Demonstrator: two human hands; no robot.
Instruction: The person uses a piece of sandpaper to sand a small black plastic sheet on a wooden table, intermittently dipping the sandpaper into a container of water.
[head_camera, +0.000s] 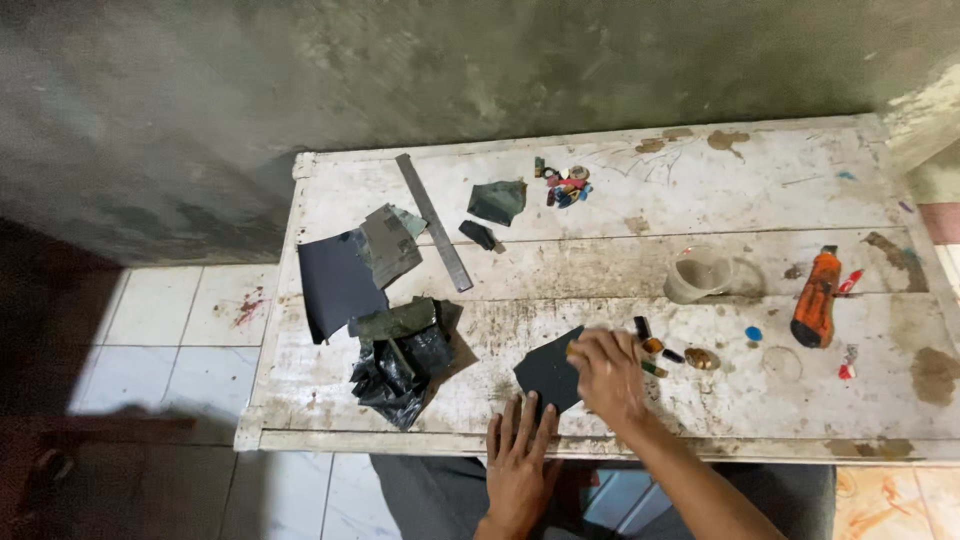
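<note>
Right hand (607, 375) hides part of dark sheet (548, 376).

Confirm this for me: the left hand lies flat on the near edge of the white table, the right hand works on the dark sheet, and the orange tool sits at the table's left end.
One detail is wrong. The orange tool sits toward the right end of the white table, not the left, as the head view shows. The left hand does lie flat on the near edge, and the right hand works on the dark sheet.

The dark sheet of sandpaper (548, 374) lies flat near the table's front edge, pinned under my fingertips.
</note>
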